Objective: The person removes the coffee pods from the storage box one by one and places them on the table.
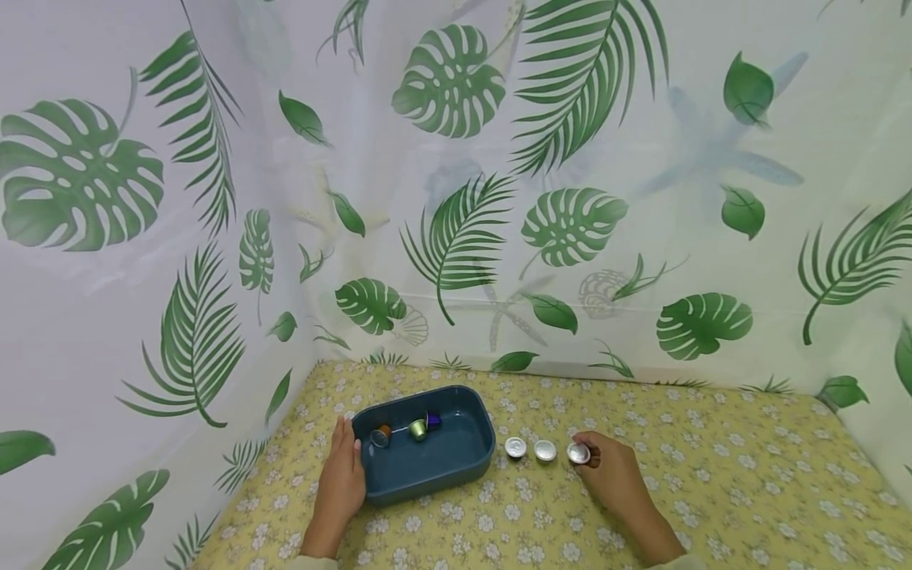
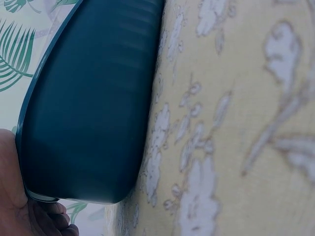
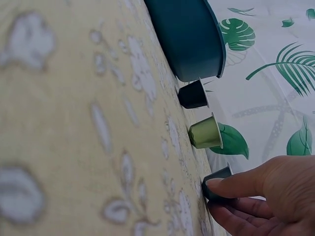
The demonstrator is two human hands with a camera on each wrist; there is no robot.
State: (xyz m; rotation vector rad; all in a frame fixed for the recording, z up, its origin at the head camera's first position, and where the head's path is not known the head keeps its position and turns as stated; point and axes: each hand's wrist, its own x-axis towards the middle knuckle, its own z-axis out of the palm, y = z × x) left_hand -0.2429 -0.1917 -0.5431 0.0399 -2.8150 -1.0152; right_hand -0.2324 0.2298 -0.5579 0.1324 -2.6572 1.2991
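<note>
R-hand capsule: silver (head), dark (R-wrist)

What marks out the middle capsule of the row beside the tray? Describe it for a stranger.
Find the blue-green tray on the yellow flowered cloth. To its right, a row of three silver-topped capsules ends at the right hand; take the middle capsule. Its sides are yellowish green, while its neighbours are dark.

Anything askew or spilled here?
Mildly: the orange capsule, green capsule and purple capsule lie tipped in differing directions inside the blue tray, unlike the upright capsules beside it. No spill or damage visible.
</note>
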